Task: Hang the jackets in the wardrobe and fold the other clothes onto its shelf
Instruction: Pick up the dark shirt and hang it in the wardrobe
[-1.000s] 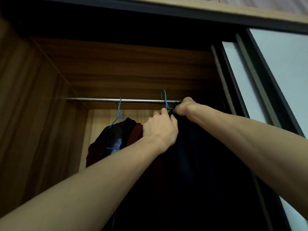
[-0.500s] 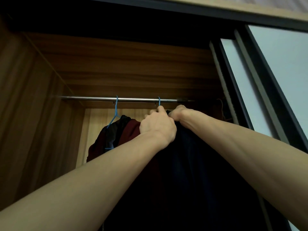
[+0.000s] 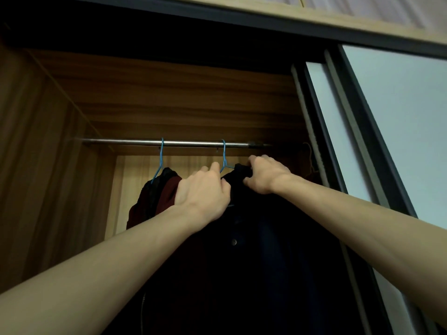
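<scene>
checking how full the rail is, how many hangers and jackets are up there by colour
blue hangers: 2
dark red jacket: 1
dark navy jacket, gripped at the collar by the left hand and right hand: 1
total: 4, all on the metal rail

The wardrobe (image 3: pixel 169 100) is wood-grain board all over, matt brown, looks like laminate. The rail (image 3: pixel 188 143) across the middle is smooth shiny metal. Two thin blue hangers (image 3: pixel 160 157) hook over it, can't tell if they're plastic or coated wire. The black jacket (image 3: pixel 266 250) at lower center is soft matt cloth with a shiny metal snap; the dark red jacket (image 3: pixel 169 192) left of it is cloth too. The door (image 3: pixel 399 117) on the right has smooth pale panels in a dark matt frame.
</scene>
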Motion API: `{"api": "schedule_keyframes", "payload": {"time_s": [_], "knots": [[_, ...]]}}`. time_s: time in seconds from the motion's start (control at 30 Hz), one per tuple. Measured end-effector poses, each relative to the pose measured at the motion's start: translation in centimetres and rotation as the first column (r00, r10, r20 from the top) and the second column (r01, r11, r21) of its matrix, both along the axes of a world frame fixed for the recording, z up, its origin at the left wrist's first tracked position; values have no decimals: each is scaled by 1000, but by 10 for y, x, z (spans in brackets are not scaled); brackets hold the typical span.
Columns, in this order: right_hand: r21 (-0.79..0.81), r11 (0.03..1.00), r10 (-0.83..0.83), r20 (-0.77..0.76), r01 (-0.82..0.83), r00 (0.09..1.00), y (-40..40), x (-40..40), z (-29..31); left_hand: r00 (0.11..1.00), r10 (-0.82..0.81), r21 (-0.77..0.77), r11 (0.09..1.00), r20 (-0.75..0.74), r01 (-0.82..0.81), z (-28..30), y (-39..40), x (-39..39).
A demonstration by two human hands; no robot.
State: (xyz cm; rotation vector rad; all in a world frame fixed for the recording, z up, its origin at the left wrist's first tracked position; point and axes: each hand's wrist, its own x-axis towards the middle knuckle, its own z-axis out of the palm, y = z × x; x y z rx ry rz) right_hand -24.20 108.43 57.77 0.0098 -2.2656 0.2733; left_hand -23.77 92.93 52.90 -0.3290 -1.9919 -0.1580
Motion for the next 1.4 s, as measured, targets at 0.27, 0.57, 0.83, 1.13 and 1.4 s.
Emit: {"api": "schedule_keyframes", "payload": {"time_s": [0.27, 0.57, 0.83, 1.13, 1.4], "knots": [[312, 946, -36, -179, 92, 983, 6, 32, -72, 990, -139, -83, 987, 6, 139, -21, -19, 22], [289, 954, -32, -175, 83, 984, -2, 104, -159, 941, -338, -129, 933, -8, 335, -92, -39, 53], [280, 954, -81, -101, 107, 992, 1, 186, -224, 921, -380, -176, 904, 84, 389, -174, -54, 91], [228, 963, -118, -114, 142, 986, 4, 270, -289, 900, -416, -65, 902, 130, 426, -257, -65, 173], [239, 943, -217, -86, 231, 972, 13, 358, -361, 843, -508, -3, 856, 179, 517, -331, -51, 260]]}}
